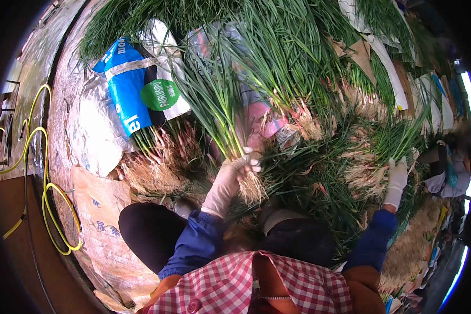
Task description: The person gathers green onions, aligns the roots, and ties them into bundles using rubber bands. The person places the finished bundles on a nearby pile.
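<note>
My left hand [231, 174], in a pale glove, is closed round a bunch of green onions [229, 133] at its white bulbs. The leaves of this bunch point up and away from me, and its pale roots hang beneath my fingers. Off to the right, my right hand [397, 174], gloved as well, is at the lower stems of more green onions [396, 145], beside a heap of rooty bulbs [363, 168]. Its fingertips are partly hidden among the leaves, so its hold is unclear. Between the hands lie loose green leaves [310, 168].
Rooted onion bundles [153, 168] lie under a blue, black and white plastic bag [127, 82] at the left. A large onion pile [298, 51] spreads across the back. A yellow hose [45, 188] loops at far left. Dense roots [406, 247] lie at lower right.
</note>
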Tool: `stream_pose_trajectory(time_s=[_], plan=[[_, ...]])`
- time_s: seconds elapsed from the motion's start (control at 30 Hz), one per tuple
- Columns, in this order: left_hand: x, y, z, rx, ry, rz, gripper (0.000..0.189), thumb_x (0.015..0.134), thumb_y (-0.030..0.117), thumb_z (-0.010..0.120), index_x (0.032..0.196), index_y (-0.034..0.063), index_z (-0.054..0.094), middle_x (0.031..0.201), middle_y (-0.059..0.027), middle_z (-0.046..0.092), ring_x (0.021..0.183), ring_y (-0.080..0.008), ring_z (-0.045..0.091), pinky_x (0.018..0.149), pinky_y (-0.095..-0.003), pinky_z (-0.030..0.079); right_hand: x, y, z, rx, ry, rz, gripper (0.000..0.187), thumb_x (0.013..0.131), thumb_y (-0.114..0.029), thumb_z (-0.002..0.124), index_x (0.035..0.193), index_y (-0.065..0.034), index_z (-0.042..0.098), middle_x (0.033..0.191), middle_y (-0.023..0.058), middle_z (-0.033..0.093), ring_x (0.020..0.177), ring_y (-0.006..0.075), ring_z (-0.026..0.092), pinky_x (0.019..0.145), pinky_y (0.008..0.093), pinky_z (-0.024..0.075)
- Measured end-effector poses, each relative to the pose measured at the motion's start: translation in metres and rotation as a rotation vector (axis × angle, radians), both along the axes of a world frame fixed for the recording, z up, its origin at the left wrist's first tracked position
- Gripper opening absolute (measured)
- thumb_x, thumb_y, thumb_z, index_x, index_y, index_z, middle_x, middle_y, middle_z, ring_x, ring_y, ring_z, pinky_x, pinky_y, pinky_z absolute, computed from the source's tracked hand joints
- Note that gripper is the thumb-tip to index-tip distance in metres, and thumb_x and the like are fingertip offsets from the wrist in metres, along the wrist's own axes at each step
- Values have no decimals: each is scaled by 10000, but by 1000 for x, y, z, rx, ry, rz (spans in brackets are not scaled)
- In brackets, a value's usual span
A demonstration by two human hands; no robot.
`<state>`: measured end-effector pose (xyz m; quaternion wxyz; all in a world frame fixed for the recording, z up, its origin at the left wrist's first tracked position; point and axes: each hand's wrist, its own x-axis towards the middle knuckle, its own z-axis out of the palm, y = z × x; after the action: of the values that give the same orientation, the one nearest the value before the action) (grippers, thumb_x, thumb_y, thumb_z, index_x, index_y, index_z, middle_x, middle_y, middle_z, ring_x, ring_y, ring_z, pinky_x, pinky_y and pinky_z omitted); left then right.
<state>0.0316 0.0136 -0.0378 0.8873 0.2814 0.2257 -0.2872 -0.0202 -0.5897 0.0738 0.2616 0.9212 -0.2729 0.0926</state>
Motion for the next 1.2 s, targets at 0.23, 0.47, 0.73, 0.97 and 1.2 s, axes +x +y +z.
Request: stream_pose_trajectory(time_s=[0.23,0.47,0.73,0.97,1.2], plan=[[-13,-2,33,-446,3,-90,326,964,172,588,1257,31,566,965,-140,675,864,-278,690,728,-385,573,86,393,-69,2500,735,635,349,995,-352,544,1145,-46,623,1060,35,623,716,45,563,552,184,390],[9,49,16,617,-222,46,161,947,183,653,946,23,641,752,-59,689,553,-141,632,436,-235,465,70,353,-83,2703,759,328,300,1011,-239,529,937,12,674,726,62,649,492,50,491,406,186,331],[6,17,4,-117,-30,93,168,984,184,561,1077,46,588,756,-30,606,664,-199,633,557,-245,487,184,392,-74,630,168,781,269,859,-313,714,989,-84,661,794,131,686,618,326,658,558,427,519],[4,5,18,69,13,157,155,966,182,594,982,32,633,752,-35,669,584,-93,572,462,-177,414,180,426,-64,1817,591,466,251,963,-281,621,873,-46,631,634,30,610,554,97,590,498,238,459],[-20,-28,-6,362,-57,-78,152,964,192,630,914,57,680,719,-21,679,521,-51,522,409,-188,358,144,434,-118,1405,492,710,355,944,-349,626,810,-20,631,670,139,640,584,292,609,569,382,490]])
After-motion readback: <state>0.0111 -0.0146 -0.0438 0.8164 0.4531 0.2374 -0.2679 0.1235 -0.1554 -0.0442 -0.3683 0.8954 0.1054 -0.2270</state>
